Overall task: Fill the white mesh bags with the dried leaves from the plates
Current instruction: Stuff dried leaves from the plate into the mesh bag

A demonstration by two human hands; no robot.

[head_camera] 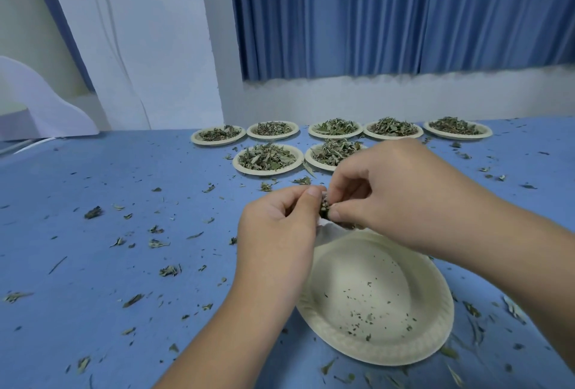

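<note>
A small white mesh bag (325, 221), stuffed with dried leaves, is pinched at its mouth between the curled fingers of the left hand (280, 227) and the right hand (401, 192). It hangs just above a nearly empty paper plate (373, 356). Farther back, seven leaf-filled plates (267, 172) sit in two rows. Leaf crumbs litter the blue table (124, 170). A blue curtain (404, 15) hangs behind.
</note>
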